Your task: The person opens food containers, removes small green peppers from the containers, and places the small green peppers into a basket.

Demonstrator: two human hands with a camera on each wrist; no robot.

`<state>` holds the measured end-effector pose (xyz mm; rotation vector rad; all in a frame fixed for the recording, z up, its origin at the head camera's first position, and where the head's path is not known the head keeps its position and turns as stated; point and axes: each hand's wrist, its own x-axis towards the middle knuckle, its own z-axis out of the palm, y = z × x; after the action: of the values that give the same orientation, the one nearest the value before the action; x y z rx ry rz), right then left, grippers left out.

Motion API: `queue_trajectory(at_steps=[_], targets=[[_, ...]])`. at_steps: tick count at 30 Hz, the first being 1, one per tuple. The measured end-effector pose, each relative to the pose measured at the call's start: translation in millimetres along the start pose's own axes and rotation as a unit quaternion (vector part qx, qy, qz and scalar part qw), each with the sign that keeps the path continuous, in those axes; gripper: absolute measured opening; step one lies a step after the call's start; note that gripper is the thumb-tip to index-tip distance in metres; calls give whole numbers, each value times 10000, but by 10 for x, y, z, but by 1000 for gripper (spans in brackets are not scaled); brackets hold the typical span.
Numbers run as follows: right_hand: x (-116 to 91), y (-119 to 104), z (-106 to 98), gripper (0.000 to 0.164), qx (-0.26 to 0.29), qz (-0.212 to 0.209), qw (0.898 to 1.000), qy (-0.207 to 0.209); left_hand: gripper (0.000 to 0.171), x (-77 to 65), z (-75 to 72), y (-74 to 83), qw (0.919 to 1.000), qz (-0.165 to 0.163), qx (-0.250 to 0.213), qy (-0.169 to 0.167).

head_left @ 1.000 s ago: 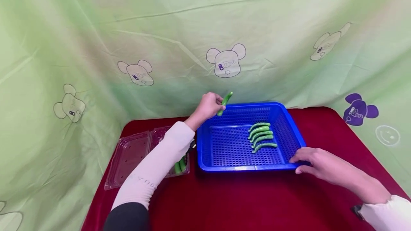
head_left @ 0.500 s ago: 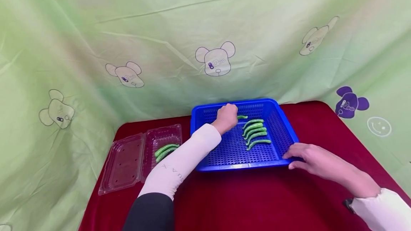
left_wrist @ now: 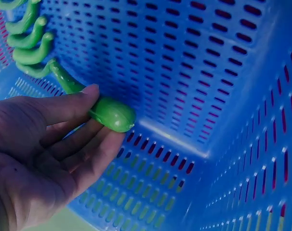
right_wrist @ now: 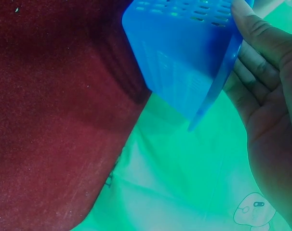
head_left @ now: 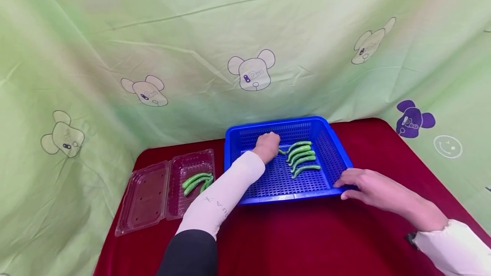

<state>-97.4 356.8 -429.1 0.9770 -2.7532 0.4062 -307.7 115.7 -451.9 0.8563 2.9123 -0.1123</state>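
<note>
My left hand [head_left: 267, 144] is down inside the blue plastic basket [head_left: 284, 196], near its back wall. It pinches a curved green chili pepper [left_wrist: 112, 114] between thumb and fingers; in the head view only the pepper's thin end shows past the hand. To the right of this one, several like peppers [head_left: 301, 159] lie side by side on the basket floor. At the front right corner my right hand [head_left: 364, 185] grips the basket rim, its thumb [right_wrist: 254, 24] on one side and its fingers on the other.
A clear plastic clamshell box [head_left: 180, 167] lies open at the left, its lid [head_left: 143, 195] flat on the dark red cloth [head_left: 291, 237]. More green peppers [head_left: 196, 181] sit in it, partly covered by my left sleeve. A green printed curtain [head_left: 192, 84] hangs behind.
My left hand has moved down from above the basket's back left rim to its floor, carrying the pepper toward the row. The right hand keeps its grip on the corner.
</note>
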Motion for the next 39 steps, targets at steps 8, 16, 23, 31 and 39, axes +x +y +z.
queue_trajectory(at_steps=[8,16,23,31,39], targets=[[6,-15,0,28,72,182,9997,-158,20,54,75,1,10000,28,62,-58],[40,-15,-9,30,68,98,9998,-144,18,-18,-14,-57,9998,169,-40,73],[33,-18,-19,29,73,166,9996,-204,16,-394,-607,-277,9947,497,-615,657],[37,18,-7,30,106,-2,9999,-73,22,-1311,-880,-1134,9811,359,-1337,1354],[57,35,5,31,177,-16,9998,-88,16,-1824,-279,-1998,9814,-465,-1389,1244]])
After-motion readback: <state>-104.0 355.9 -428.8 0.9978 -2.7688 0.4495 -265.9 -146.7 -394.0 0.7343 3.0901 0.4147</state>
